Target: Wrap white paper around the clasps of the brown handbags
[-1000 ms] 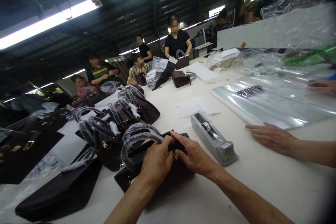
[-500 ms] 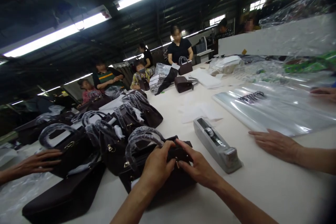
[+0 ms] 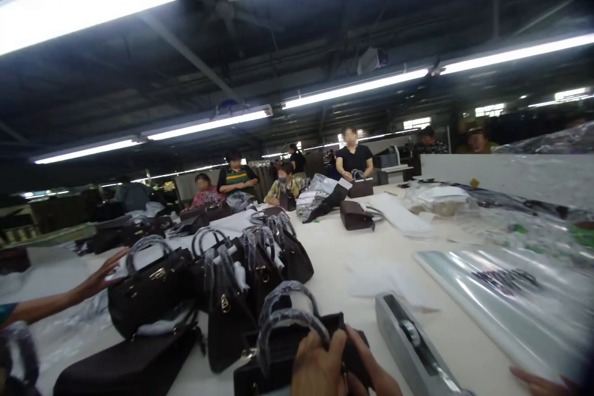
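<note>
A dark handbag (image 3: pixel 273 356) with plastic-wrapped handles stands on the white table at the bottom centre. My left hand (image 3: pixel 318 362) is closed on the bag's top edge, beside the handles. My right hand (image 3: pixel 371 368) touches the same bag just to the right, its fingers partly hidden behind the left hand and cut off by the lower edge. Close on the right lies a grey tape dispenser (image 3: pixel 413 340). Several more dark bags (image 3: pixel 227 312) with wrapped handles crowd the left of it.
Another person's hand (image 3: pixel 106 269) reaches to a bag at the left. A further hand (image 3: pixel 541 380) lies by clear plastic bags (image 3: pixel 510 291) at the right. White sheets (image 3: pixel 390 278) lie mid-table. People stand and sit at the far side.
The view has tilted up, so the table and my hands sit lower in the picture. The other person's hand at the left has lifted to the upper part of a bag.
</note>
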Available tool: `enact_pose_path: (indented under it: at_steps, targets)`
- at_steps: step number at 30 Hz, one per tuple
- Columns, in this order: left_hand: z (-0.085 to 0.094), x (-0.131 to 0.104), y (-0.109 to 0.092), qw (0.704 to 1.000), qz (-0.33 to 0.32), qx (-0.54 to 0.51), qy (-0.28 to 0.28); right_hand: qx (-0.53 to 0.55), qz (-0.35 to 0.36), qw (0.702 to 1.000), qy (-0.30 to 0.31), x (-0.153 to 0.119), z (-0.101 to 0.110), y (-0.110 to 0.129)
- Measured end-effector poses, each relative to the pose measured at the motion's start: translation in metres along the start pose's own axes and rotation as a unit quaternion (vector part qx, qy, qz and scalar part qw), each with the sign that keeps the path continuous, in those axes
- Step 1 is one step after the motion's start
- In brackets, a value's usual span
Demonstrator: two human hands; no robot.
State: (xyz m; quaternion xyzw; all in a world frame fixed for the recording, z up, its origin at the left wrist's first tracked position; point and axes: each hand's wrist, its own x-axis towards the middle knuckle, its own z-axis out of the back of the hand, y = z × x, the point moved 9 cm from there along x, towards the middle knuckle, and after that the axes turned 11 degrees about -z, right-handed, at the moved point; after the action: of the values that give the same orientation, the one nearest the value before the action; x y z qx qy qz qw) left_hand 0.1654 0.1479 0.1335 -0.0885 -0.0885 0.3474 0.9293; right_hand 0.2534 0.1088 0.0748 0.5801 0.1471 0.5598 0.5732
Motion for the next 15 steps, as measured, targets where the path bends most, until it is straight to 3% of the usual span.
enact_pose_path:
  at_steps: [2,4,6,8,9,11,13,15]
  targets:
    - [0.019,-0.02,-0.011,0.994,-0.063,-0.076,-0.036,0.017,-0.017,0.997,0.074,-0.001,0.006,0.011]
    - [0.049,-0.051,-0.006,0.975,-0.107,-0.157,-0.117,0.035,-0.061,0.99,0.122,0.002,0.022,0.016]
    - [0.079,-0.088,0.026,0.949,-0.078,-0.187,-0.24,0.054,-0.129,0.99,0.035,0.01,0.06,0.01]
    - [0.093,-0.131,0.08,0.906,0.048,-0.197,-0.372,0.067,-0.163,0.983,-0.06,0.011,0.085,0.006]
    - [0.088,-0.15,0.105,0.881,0.112,-0.215,-0.406,0.069,-0.171,0.98,-0.078,0.008,0.086,0.006]
    - [0.06,-0.168,0.14,0.853,0.193,-0.271,-0.403,0.068,-0.174,0.981,-0.048,0.002,0.065,0.009]
    - [0.024,-0.163,0.15,0.852,0.195,-0.337,-0.349,0.043,-0.166,0.985,0.006,-0.005,0.031,0.012]
    - [-0.002,-0.151,0.143,0.851,0.154,-0.391,-0.317,-0.01,-0.146,0.989,0.019,-0.011,0.007,0.013]
